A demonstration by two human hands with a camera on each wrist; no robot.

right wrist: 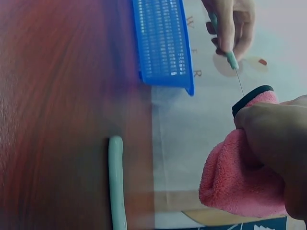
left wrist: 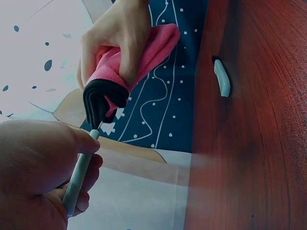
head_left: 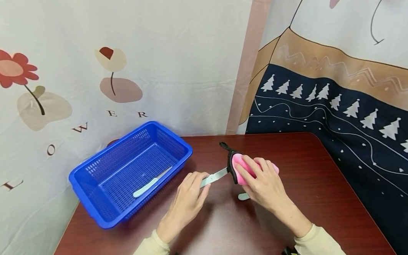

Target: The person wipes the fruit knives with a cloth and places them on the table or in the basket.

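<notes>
My left hand [head_left: 190, 195] grips the pale green handle of a knife [head_left: 206, 180], its blade pointing right. My right hand [head_left: 263, 182] holds a fluffy pink cloth [head_left: 239, 168] with black edging and a black loop, folded about the far part of the blade; the cloth hides the blade's tip. In the right wrist view, a thin stretch of bare blade shows between the handle and the cloth [right wrist: 240, 177]. Below the right hand, a pale green handle [head_left: 243, 196] lies on the table, partly covered by that hand in the head view.
At the left stands a blue plastic basket [head_left: 86, 203] with perforated walls. Inside it lies another knife [head_left: 148, 186] with a pale green handle. The reddish-brown table [head_left: 227, 234] meets a printed curtain [head_left: 194, 66] at the back; its right edge slopes past the right arm.
</notes>
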